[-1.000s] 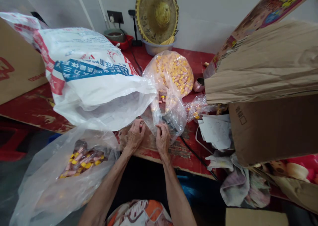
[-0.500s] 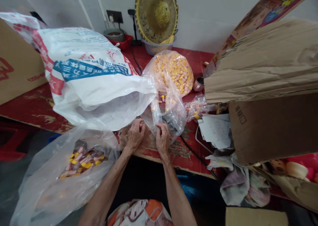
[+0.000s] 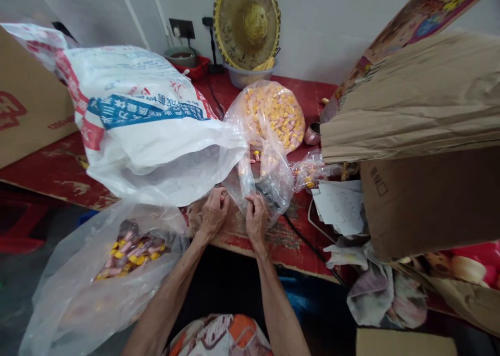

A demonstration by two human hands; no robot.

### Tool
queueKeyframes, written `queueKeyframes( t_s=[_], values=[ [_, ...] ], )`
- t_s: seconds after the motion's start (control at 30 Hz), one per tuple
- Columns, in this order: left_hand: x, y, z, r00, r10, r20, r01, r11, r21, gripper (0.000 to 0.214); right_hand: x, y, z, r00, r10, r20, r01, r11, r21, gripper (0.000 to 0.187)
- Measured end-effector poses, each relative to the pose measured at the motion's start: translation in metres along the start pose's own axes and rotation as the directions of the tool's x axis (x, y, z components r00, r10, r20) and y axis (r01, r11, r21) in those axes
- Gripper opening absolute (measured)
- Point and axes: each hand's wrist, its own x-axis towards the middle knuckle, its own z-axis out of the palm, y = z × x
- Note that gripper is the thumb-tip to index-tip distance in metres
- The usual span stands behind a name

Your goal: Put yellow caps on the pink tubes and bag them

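A clear plastic bag [image 3: 273,121] full of small orange and yellow sweets lies on the worn red tabletop [image 3: 281,241], its loose neck gathered toward me. My right hand [image 3: 255,218] pinches that thin plastic, and my left hand [image 3: 213,212] grips the film close beside it. A few loose sweets show in the plastic just above my hands. A large white woven sack [image 3: 144,126] with blue and red print hangs over my left hand. Another clear bag [image 3: 128,254] holding wrapped sweets sits low on the left.
A brown paper sheet [image 3: 410,100] and cardboard box [image 3: 429,205] crowd the right, above loose papers [image 3: 339,207] and crumpled cloth [image 3: 385,293]. A black cable [image 3: 308,244] crosses the tabletop. A woven hat [image 3: 246,25] and basin [image 3: 244,77] stand at the back.
My hands stay on the plastic with no visible shift in grip. The whole view moves only slightly.
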Motion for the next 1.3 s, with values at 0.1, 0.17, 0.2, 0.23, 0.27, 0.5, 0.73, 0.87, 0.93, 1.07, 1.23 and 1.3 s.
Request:
queueKeyframes(
  t_s=[0.1,0.17,0.2,0.23,0.27,0.5,0.73,0.87,0.93,1.07,1.23,1.3],
  values=[
    [-0.0006,-0.0015,0.0009,1.0,0.001,0.004,-0.001,1.0,-0.005,0.009,0.0001,-0.0002,-0.0001,1.0,-0.003,0.012,0.003,1.0,0.009,0.028],
    [-0.0008,-0.0016,0.0009,1.0,-0.001,0.0,0.001,1.0,0.002,0.01,0.0002,-0.0002,-0.0001,1.0,-0.003,0.015,0.002,1.0,0.013,0.028],
    [-0.0008,-0.0014,0.0008,1.0,-0.001,-0.003,0.001,1.0,0.005,0.01,0.0002,-0.0002,0.0,1.0,-0.003,0.013,0.003,1.0,0.012,0.028],
    [-0.0008,-0.0011,0.0006,1.0,0.002,-0.006,-0.002,1.0,0.005,0.01,0.0002,-0.0001,0.0001,1.0,-0.004,0.009,0.004,1.0,0.012,0.028],
    [-0.0007,-0.0008,0.0005,1.0,0.004,-0.008,-0.004,1.0,0.003,0.01,0.0002,-0.0001,0.0002,1.0,-0.006,0.005,0.006,1.0,0.012,0.028],
    [0.0002,0.0008,-0.0002,1.0,-0.005,-0.017,0.005,1.0,-0.001,0.011,0.0003,-0.0003,-0.0002,1.0,-0.01,0.008,0.009,0.999,0.032,0.027],
    [-0.0001,0.0001,-0.0004,1.0,-0.011,-0.017,0.011,1.0,0.002,0.009,-0.0002,0.0016,-0.0001,1.0,-0.002,0.016,0.002,1.0,0.027,0.027],
    [-0.0007,-0.0009,0.0,1.0,-0.011,-0.007,0.011,1.0,0.003,0.008,-0.0004,0.0022,-0.0007,1.0,-0.001,0.018,0.001,1.0,0.026,0.027],
    [-0.0009,-0.0013,0.0002,1.0,-0.011,-0.001,0.011,1.0,0.001,0.008,-0.0003,0.0018,-0.0011,1.0,-0.002,0.019,0.002,1.0,0.022,0.027],
    [-0.0007,-0.0018,0.0002,1.0,-0.012,0.003,0.012,1.0,-0.002,0.009,-0.0002,0.0013,-0.001,1.0,-0.011,0.013,0.011,1.0,0.023,0.026],
    [-0.0005,-0.0016,-0.0002,1.0,-0.011,0.004,0.011,1.0,0.006,0.009,-0.0003,0.0023,-0.0001,1.0,-0.012,0.009,0.012,1.0,0.024,0.027],
    [-0.0005,-0.0012,-0.0004,1.0,-0.012,0.008,0.012,1.0,0.001,0.009,-0.0003,0.0028,-0.0001,1.0,-0.012,0.014,0.012,0.999,0.035,0.026]
  ],
)
